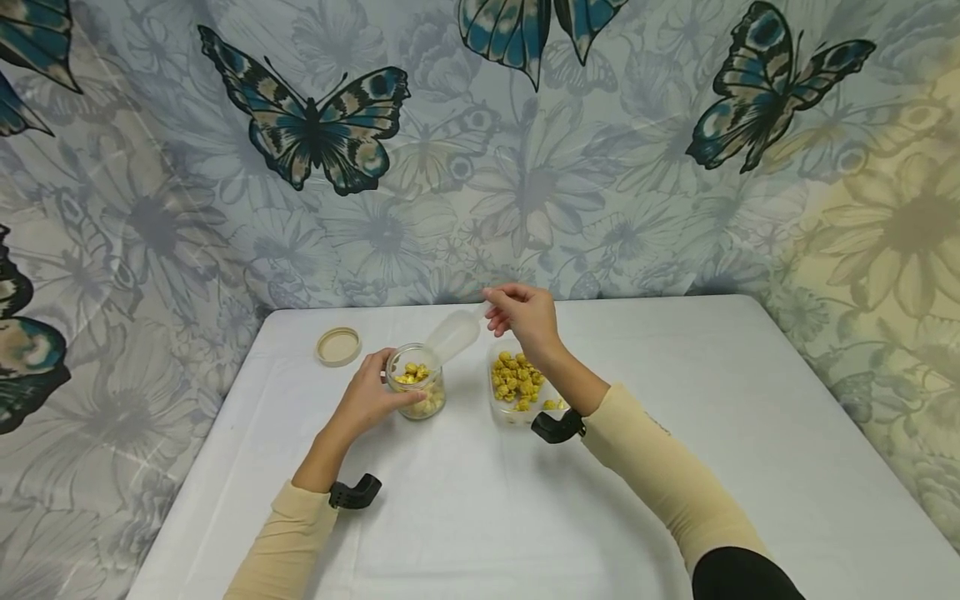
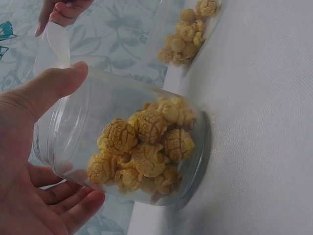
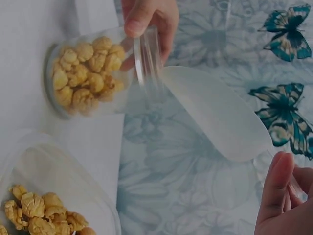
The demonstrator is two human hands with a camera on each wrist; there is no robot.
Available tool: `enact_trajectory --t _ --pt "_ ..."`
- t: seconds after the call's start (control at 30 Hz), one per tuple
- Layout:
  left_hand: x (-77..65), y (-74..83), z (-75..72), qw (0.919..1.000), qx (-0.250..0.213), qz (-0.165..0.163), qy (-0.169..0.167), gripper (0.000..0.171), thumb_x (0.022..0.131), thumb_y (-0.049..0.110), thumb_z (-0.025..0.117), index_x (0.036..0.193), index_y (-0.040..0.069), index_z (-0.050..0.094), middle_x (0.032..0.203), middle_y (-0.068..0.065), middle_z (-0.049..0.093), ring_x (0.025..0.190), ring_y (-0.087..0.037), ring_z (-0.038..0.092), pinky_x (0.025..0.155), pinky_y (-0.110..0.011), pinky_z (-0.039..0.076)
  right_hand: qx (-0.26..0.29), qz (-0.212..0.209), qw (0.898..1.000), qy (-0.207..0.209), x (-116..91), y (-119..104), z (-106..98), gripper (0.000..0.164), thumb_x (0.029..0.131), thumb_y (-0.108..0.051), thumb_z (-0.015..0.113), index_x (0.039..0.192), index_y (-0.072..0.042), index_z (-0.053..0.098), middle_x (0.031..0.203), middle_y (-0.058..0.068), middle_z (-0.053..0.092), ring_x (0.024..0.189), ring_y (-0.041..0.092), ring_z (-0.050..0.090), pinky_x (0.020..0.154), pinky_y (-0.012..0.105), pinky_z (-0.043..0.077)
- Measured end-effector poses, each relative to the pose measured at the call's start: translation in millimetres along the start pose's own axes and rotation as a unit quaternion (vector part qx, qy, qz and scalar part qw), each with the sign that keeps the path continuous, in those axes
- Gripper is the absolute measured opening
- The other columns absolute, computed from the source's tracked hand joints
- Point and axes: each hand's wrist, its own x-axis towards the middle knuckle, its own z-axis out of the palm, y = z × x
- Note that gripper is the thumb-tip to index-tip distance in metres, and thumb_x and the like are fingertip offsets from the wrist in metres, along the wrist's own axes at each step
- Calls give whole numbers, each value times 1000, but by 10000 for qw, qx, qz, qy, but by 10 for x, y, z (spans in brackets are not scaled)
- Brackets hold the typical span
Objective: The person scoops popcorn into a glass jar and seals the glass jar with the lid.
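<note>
2 grips matter: the left hand (image 1: 375, 392) clasps the jar (image 2: 93, 122) near its rim, upright on the tabletop (image 1: 450, 517); the right hand (image 1: 528, 321) pinches the handle of the scoop (image 3: 220, 117). Best keep the jar steady and the scoop's lip at its mouth, tilting gently so any popcorn drops inside.
</note>
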Motion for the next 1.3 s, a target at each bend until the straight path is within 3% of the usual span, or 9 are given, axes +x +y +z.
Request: enact_trajectory --t 0.27,0.53,0.73,0.97,1.3 --pt "1 20 -13 9999 88 -88 -34 93 74 44 82 145 4 37 140 -18 44 123 -37 50 103 -50 44 76 136 9999 30 -3 -2 -13 31 92 -19 69 101 10 64 63 0 65 47 10 60 45 21 51" --pt "1 17 -9 9999 121 -75 -11 93 74 43 83 145 4 37 140 -19 44 123 -38 50 102 -50 45 244 180 9995 69 6 31 -24 22 92 -18 68 97 4 65 62 0 65 47 10 60 45 21 52" --pt "-1 -9 -1 10000 -28 57 3 93 75 41 83 145 3 35 138 -18 43 124 -32 49 103 -47 44 377 329 9986 195 10 47 -51 29 94 -17 66 104 9 62 62 -1 65 48 10 60 47 20 52" --pt "2 -23 2 9997 -172 198 19 95 76 40 83 147 3 32 139 -18 41 126 -32 45 105 -48 43 594 644 9958 282 12 27 -114 19 94 -20 66 98 -1 63 64 -1 65 51 9 61 49 19 52" --pt "34 51 14 9990 -176 326 261 95 75 45 81 149 9 32 144 -15 38 131 -37 42 108 -54 39 830 578 9940 407 -42 -71 -282 13 95 -16 64 97 -4 64 61 -2 66 49 8 60 47 18 51"
